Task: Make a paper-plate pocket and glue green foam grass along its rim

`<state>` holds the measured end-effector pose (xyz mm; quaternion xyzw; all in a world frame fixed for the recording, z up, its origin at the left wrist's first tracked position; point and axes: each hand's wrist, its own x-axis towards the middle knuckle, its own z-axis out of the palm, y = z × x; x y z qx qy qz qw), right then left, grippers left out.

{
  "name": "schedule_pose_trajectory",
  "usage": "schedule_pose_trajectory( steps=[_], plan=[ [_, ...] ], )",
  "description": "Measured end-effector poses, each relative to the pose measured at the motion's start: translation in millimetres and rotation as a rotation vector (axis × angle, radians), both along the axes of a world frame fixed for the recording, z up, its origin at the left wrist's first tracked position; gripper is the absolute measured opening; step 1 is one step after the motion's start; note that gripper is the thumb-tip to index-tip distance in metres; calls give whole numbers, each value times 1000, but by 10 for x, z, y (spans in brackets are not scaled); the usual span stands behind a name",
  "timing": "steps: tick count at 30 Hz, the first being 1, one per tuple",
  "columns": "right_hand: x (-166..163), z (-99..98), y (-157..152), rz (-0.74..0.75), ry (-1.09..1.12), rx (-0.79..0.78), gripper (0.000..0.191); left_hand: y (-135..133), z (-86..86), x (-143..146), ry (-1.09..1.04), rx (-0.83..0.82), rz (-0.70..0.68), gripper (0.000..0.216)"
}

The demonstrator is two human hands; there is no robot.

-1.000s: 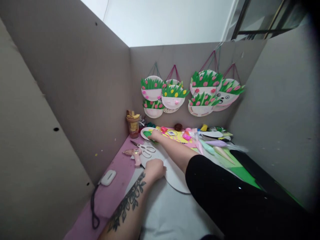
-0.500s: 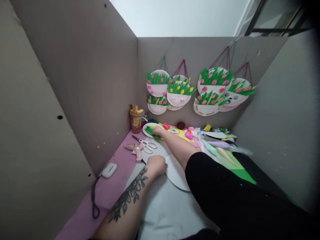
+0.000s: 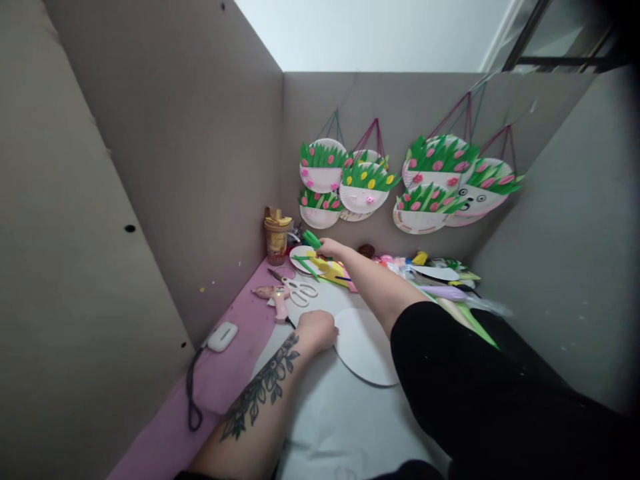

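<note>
My right hand (image 3: 331,249) reaches to the far end of the table and pinches a small green paper piece (image 3: 312,239), lifted a little above a small white plate (image 3: 301,263) that carries more green strips. My left hand (image 3: 319,329) lies closed on the left edge of a large white paper plate (image 3: 367,347) on the grey table sheet. What, if anything, its curled fingers hold is hidden. White scissors (image 3: 300,291) and a pink glue gun (image 3: 274,296) lie just beyond my left hand.
Grey partition walls enclose the table on three sides. Several finished paper-plate baskets (image 3: 367,187) with green leaves and pink or yellow flowers hang on the back wall. A brown jar (image 3: 277,239), a white earbud case (image 3: 222,337) with a cord, and coloured foam sheets (image 3: 445,290) lie around.
My right hand has risen from the small plate with a green piece in its fingers. My left hand stays on the big plate's edge. The view has shifted slightly left.
</note>
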<state>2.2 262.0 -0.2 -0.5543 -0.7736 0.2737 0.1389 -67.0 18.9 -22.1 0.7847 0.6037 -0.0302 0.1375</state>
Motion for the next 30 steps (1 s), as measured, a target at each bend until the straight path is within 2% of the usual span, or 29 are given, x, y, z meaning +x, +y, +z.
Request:
schedule_pose_trajectory(
  steps=[4,10,13,19,24,30],
  plan=[
    [-196,-164,52,-36,-46,126,33,-1,-32,-2,-9,12,-5,40],
    [-433,-384,72,-4,-100,85,36,-8,-45,-5,-26,30,-20,41],
    [-474,-416,99,7,-145,67,36,2,-62,4,-35,21,-18,41],
    [-493,-398,146,8,-142,36,20,20,-95,8,-48,-4,-11,40],
    [-418,-376,148,-64,58,-14,17,8,-80,-5,-50,19,-24,40],
    [-196,-179,259,-229,563,-95,9,3,-49,-5,-43,-8,-13,41]
  ],
)
